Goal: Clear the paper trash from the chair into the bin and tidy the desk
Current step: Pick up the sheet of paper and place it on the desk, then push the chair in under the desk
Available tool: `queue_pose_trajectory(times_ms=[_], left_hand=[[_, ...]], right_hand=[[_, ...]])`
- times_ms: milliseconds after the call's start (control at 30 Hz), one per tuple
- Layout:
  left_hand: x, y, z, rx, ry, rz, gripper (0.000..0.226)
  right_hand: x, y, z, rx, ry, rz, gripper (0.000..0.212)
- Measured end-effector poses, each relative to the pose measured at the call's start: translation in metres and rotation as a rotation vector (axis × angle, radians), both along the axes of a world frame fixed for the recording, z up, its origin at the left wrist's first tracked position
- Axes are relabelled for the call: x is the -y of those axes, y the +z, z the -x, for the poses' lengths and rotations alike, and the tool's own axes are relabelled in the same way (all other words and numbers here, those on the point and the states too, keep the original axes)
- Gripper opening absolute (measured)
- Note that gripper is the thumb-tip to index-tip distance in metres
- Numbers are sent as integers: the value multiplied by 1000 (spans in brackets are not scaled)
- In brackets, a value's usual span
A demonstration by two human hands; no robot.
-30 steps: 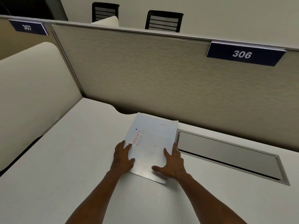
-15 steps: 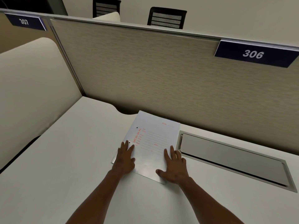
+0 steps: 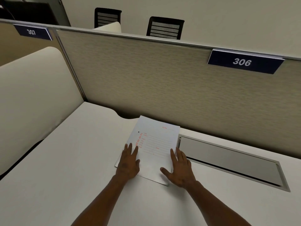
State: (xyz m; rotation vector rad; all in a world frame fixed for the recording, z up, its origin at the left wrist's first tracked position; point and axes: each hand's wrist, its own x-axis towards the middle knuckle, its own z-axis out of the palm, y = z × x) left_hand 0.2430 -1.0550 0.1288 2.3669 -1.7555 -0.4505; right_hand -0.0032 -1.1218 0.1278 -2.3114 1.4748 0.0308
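Note:
A white file folder (image 3: 154, 144) with red printed lines lies flat on the white desk (image 3: 65, 168), close to the partition. My left hand (image 3: 128, 162) lies flat on its left edge, fingers spread. My right hand (image 3: 179, 168) presses flat on the folder's right lower edge, thumb on the cover. Neither hand grips it; both rest on top. No chair seat, paper trash or bin is in view.
A grey cable-tray lid (image 3: 228, 159) is set into the desk just right of the folder. A beige partition (image 3: 162, 79) with plate 306 (image 3: 242, 61) stands behind; a cream side screen (image 3: 32, 95) on the left. Two black chair backs (image 3: 164, 27) show beyond.
Both hands flattened and slid slightly on the folder, squaring it on the desk; the left hand now covers more of the left edge. The view shifted a little.

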Motion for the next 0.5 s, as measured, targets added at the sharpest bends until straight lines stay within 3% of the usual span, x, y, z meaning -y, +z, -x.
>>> queue_pose_trajectory(times_ms=[500], left_hand=[[-39,204,97,92,-96,541,71]], right_hand=[[-35,207,59,128,-57,519,94]])
